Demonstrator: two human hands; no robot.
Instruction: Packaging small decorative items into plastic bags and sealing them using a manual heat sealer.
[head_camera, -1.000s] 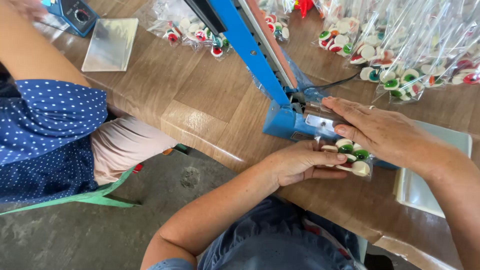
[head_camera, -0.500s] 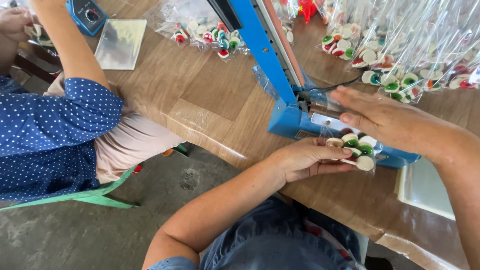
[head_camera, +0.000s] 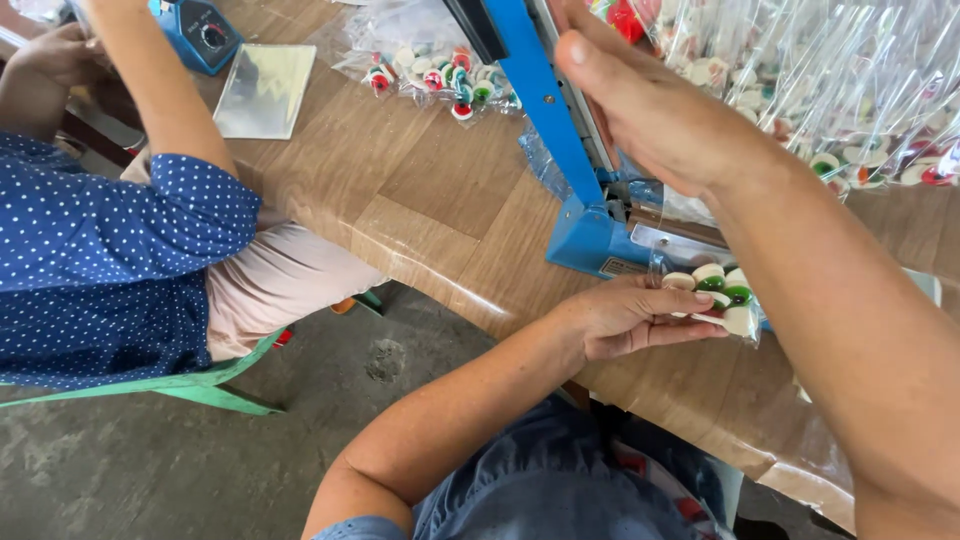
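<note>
A big wooden table (head_camera: 420, 190) fills the middle and the upper part of the frame. On it, near the top centre, stands a blue sealing machine (head_camera: 560, 150) with a long arm that slants from the top middle down toward the lower right, where its base sits. The right hand (head_camera: 650, 110) is up in the top middle, resting on that long arm with flat fingers, not closed into a fist; I cannot tell if it truly grips the arm. The left hand (head_camera: 625, 318) is lower, right of centre, just below the machine's base. It pinches a small clear bag of round candies (head_camera: 715, 295) between thumb and fingers. The bag lies to the right of the left hand, with its open top pointing up toward the machine's base, very near it. So the left hand is the nearer one to the bag, and the right hand is well above it. More filled bags (head_camera: 850, 90) pile up in the upper right. Another person's blue dotted sleeve (head_camera: 110, 260) is at the left.
</note>
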